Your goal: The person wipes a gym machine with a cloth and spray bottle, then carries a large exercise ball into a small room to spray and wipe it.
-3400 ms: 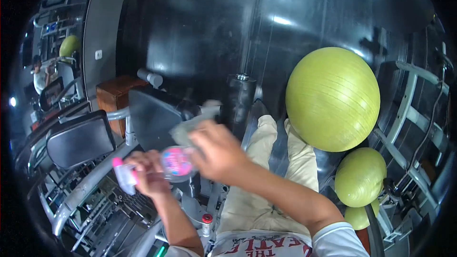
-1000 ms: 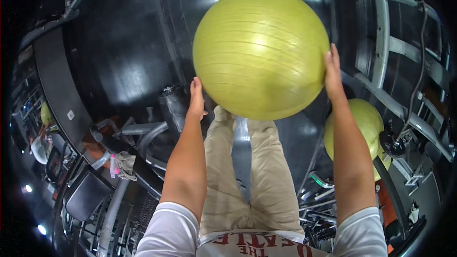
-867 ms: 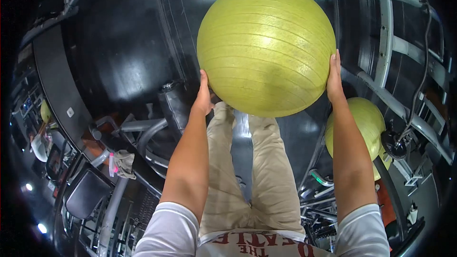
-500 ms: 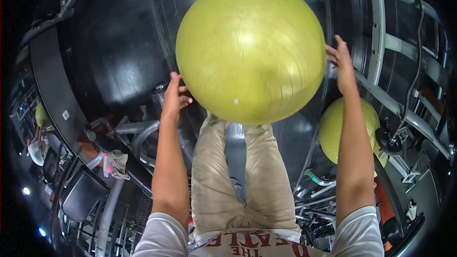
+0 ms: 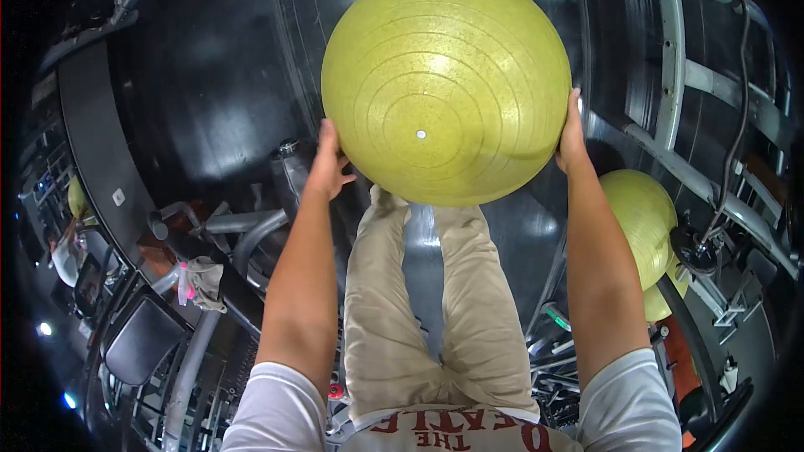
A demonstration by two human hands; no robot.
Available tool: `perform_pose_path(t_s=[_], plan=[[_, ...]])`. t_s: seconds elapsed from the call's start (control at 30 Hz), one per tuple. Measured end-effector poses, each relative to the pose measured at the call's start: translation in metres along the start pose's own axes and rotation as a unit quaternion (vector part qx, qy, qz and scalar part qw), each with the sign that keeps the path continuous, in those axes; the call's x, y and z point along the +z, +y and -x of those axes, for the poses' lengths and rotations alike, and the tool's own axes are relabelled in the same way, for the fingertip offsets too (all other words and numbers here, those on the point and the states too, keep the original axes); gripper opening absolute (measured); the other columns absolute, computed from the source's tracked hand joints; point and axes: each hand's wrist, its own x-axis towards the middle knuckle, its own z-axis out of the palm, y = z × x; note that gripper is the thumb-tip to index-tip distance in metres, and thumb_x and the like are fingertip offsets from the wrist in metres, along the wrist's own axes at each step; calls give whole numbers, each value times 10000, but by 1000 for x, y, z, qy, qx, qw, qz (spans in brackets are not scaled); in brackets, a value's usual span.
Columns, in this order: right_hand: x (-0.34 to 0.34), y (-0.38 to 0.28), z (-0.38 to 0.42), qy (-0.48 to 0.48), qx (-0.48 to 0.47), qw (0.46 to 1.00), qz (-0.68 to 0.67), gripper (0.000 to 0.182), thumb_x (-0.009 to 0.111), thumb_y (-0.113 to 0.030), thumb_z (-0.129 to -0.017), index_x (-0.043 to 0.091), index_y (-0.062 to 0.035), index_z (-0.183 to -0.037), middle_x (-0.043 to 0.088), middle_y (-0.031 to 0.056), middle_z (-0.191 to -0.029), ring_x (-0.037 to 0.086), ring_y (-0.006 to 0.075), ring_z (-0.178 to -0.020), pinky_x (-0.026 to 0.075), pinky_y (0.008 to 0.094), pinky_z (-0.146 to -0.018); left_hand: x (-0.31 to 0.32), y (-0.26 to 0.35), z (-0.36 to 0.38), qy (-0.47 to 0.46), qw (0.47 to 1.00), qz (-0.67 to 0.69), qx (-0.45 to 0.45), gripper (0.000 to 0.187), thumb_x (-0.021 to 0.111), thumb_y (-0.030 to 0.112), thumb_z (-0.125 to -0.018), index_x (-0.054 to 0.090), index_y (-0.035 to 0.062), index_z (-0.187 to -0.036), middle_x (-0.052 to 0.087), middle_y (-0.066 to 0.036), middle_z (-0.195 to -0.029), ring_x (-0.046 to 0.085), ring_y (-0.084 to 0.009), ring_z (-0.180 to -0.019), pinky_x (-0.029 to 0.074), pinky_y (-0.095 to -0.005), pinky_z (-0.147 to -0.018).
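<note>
A large yellow-green exercise ball (image 5: 444, 59) with ringed grooves and a white valve plug (image 5: 421, 135) is in front of me, above my lower legs. My left hand (image 5: 330, 163) presses against its lower left side, the thumb up along the edge and some fingers curled below. On the opposite side my right hand (image 5: 572, 141) lies flat against the ball, with part of its fingers hidden behind it. The ball is held between both palms. My arms reach out nearly straight.
More yellow-green balls (image 5: 641, 222) sit to the right beside grey metal frames (image 5: 672, 67). On the left are a padded machine with a grey cloth (image 5: 203, 280) on it, a black seat (image 5: 145, 341) and a mirror (image 5: 63, 226). Black flooring (image 5: 209, 59) lies ahead.
Both hands have closed in on the ball's sides, the right one from slightly apart to flat contact. The ball has turned, its valve plug now higher, and its surface looks sharper.
</note>
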Motion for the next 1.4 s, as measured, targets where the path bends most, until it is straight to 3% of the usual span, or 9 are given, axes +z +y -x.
perform_pose_path(t_s=[0.13, 0.27, 0.33, 0.4, 0.53, 0.63, 0.73, 0.87, 1.4], plan=[[-15, -3, 20, -65, 31, 996, -53, 960, 331, -799, -968, 324, -71, -1593, 365, 163, -1619, 356, 298, -1480, 324, 449, -1188, 39, 12, 41, 20, 999, 30, 30, 1013, 320, 864, -918, 218, 160, -1638, 299, -133, -1649, 271, -325, -1513, 240, -654, -1168], [-68, -65, 117, -111, -19, 987, -112, 948, 319, -800, -968, 380, -65, -1564, 492, 161, -1524, 492, 290, -1380, 401, 419, -1146, -37, 7, 159, 47, 950, -194, 238, 677, 304, 591, -1082, 352, 89, -1534, 535, -146, -1389, 569, -241, -1255, 487, -370, -998], [-79, -60, 133, -73, -45, 992, -93, 910, 332, -766, -988, 383, -62, -1562, 514, 148, -1503, 516, 276, -1351, 421, 416, -1122, -37, 34, 179, 107, 961, -24, 252, 697, 304, 632, -1069, 406, 77, -1479, 564, -123, -1350, 627, -232, -1178, 496, -356, -1008], [-69, -58, 124, -36, -93, 992, -71, 890, 339, -748, -998, 385, -60, -1560, 526, 142, -1491, 529, 269, -1336, 431, 414, -1109, -51, 24, 138, -10, 973, 177, 150, 803, 273, 712, -1033, 327, 112, -1563, 499, -136, -1469, 522, -267, -1332, 411, -405, -1124], [-20, -31, 110, -22, -81, 993, -81, 885, 343, -745, -999, 390, -61, -1558, 529, 141, -1489, 531, 268, -1333, 433, 413, -1108, -16, 57, 152, 15, 976, 114, 188, 872, 224, 749, -1013, 282, 117, -1610, 397, -129, -1589, 386, -295, -1452, 278, -431, -1215], [-27, -50, 134, -38, -73, 993, -83, 881, 347, -743, -999, 393, -61, -1557, 532, 140, -1487, 533, 268, -1331, 434, 413, -1107, -92, 54, 208, 24, 964, 7, 266, 1000, 244, 815, -965, 309, 41, -1595, 362, -134, -1629, 359, -305, -1478, 256, -424, -1233], [-22, -74, 165, -54, -77, 992, -79, 878, 350, -740, -1000, 396, -62, -1555, 534, 139, -1485, 534, 267, -1329, 435, 413, -1105, -148, 110, 278, -253, 873, 109, 403, 919, 188, 740, -1018, 411, 7, -1525, 465, -168, -1556, 495, -344, -1376, 345, -481, -1187], [-9, -117, 211, -88, -87, 990, -70, 873, 354, -737, -1001, 400, -63, -1553, 537, 138, -1482, 536, 267, -1327, 436, 413, -1104, -154, 163, 275, -154, 930, 97, 320, 915, 200, 740, -1017, 414, 9, -1524, 472, -170, -1549, 501, -342, -1370, 355, -479, -1179], [69, -287, 438, -244, -186, 952, 10, 854, 370, -725, -1005, 416, -65, -1545, 549, 134, -1471, 545, 264, -1316, 441, 412, -1098, -231, 274, 435, -265, 875, 107, 390, 898, 247, 740, -1014, 426, 20, -1521, 500, -177, -1519, 526, -336, -1345, 396, -473, -1146]])
